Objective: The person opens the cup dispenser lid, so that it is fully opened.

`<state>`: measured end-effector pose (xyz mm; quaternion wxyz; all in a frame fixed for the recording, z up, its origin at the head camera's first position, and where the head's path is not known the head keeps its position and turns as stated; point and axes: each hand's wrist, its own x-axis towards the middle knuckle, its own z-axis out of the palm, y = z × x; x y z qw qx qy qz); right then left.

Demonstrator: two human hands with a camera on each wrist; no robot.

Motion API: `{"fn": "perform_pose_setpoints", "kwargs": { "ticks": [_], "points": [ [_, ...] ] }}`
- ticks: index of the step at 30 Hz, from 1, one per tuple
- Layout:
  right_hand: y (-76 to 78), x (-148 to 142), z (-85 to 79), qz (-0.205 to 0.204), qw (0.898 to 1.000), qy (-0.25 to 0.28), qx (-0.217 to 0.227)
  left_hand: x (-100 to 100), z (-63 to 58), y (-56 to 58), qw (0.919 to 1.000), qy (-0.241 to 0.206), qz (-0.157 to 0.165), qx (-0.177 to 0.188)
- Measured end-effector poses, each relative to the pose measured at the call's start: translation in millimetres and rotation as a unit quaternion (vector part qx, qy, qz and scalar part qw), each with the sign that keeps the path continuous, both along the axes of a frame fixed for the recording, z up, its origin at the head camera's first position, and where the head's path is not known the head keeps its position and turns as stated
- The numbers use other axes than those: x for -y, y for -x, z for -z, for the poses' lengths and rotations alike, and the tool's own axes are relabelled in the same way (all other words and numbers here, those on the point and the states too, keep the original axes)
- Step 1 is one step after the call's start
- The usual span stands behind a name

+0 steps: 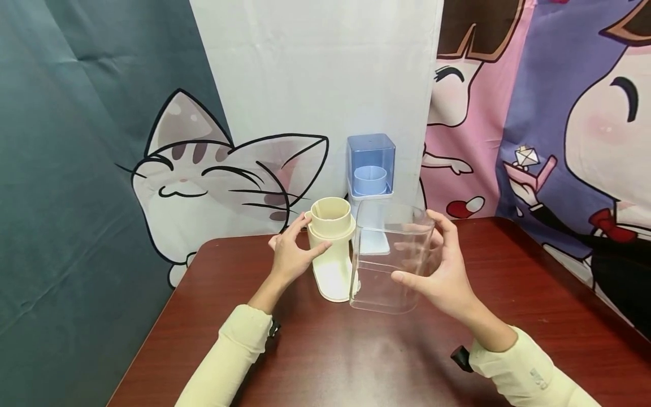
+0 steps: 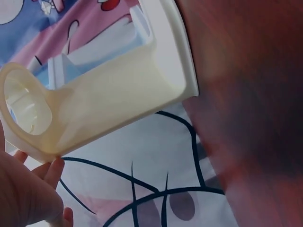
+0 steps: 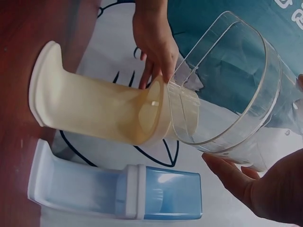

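Note:
A cream plastic stand [image 1: 330,265] with a round collar on top and a flat foot stands upright on the table. My left hand [image 1: 291,254] holds it near the collar, thumb in front and fingers at the left side. The left wrist view shows fingertips [image 2: 56,165] against the underside of the stand's top. My right hand [image 1: 450,277] grips a clear, see-through container [image 1: 381,271] by its right side, thumb in front and fingers behind. This container is raised above the table, in front and to the right of the stand. In the right wrist view, its rimmed end overlaps the collar.
Behind the clear container stands a similar white stand [image 1: 373,246] topped with a blue translucent box [image 1: 371,150]. The reddish-brown table [image 1: 325,350] reaches back to a cartoon-printed cloth [image 1: 325,73].

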<state>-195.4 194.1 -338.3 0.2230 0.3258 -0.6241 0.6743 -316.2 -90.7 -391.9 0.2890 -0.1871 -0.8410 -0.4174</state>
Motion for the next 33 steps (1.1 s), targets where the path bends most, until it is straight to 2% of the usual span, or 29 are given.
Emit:
{"fn": "perform_pose_setpoints", "kwargs": {
  "ticks": [7, 11, 17, 27, 33],
  "points": [
    [1.6, 5, 9.2, 0.000, 0.999, -0.022, 0.035, 14, -6.8, 17.4, 0.9994, 0.020, -0.005, 0.027],
    [6.1, 6, 14.2, -0.004, 0.999, -0.028, 0.046, 20, -7.7, 30.0, 0.9995, 0.028, -0.011, 0.012],
    [12.3, 9, 20.4, 0.001, 0.998, -0.033, 0.059, 20, -9.7, 46.4, 0.9969, 0.072, -0.031, -0.013],
    [19.0, 17, 34.7, 0.035, 0.994, -0.060, 0.082, 22, -9.8, 67.6, 0.9926, 0.085, -0.065, 0.058],
    [23.6, 22, 44.0, 0.050, 0.991, -0.078, 0.096, 25, -10.1, 81.3, 0.9908, 0.094, -0.066, 0.071]
  ]
}}
